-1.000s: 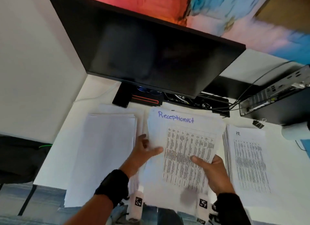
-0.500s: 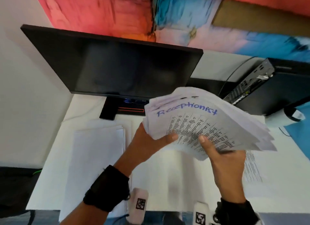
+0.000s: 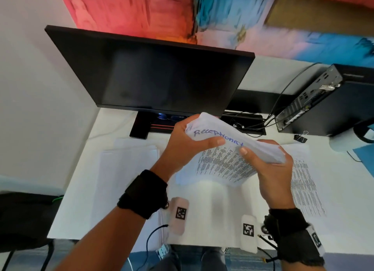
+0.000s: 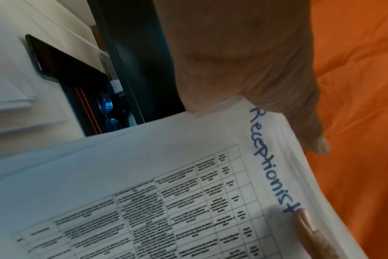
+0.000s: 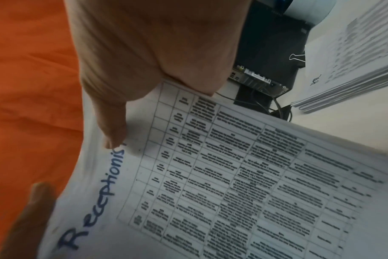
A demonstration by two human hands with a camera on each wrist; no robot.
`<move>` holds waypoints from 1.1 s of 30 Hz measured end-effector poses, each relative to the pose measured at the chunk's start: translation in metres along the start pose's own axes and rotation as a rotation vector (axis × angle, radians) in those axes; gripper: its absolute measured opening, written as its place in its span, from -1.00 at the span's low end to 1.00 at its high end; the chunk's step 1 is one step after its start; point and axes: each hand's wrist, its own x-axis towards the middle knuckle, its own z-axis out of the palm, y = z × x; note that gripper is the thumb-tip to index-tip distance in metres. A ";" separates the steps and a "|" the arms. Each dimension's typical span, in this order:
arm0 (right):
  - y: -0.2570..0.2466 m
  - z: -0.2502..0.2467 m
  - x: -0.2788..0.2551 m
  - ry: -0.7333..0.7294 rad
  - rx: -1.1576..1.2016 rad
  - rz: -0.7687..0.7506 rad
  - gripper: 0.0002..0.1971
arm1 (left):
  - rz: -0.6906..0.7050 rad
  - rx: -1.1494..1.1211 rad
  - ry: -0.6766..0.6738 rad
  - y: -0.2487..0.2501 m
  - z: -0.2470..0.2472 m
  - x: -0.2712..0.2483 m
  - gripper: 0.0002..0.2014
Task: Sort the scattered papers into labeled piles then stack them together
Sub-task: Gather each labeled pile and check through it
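Note:
A thick pile of printed sheets headed "Receptionist" (image 3: 228, 155) in blue ink hangs in the air above the white desk (image 3: 212, 206), tilted down toward me. My left hand (image 3: 190, 143) grips its upper left corner, thumb on top. My right hand (image 3: 267, 169) grips its right side, thumb on the top sheet. Both wrist views show the same Receptionist pile (image 4: 166, 184) (image 5: 233, 175) with a thumb pressed on it. A second printed pile (image 3: 303, 185) lies flat at the right. A blank white pile (image 3: 127, 173) lies at the left.
A black monitor (image 3: 153, 72) stands at the back of the desk, its stand (image 3: 141, 127) just beyond the papers. A small black computer (image 3: 323, 101) with cables sits at the back right, a binder clip (image 3: 300, 137) beside it. A black chair (image 3: 22, 220) is at the left.
The Receptionist pile lay flat on the desk one second ago. Both hands have lifted it into the air, and it now tilts steeply with its top edge raised.

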 end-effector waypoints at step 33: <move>-0.036 0.017 -0.015 0.174 0.069 -0.123 -0.72 | 0.032 -0.179 0.189 -0.013 0.015 -0.005 -0.65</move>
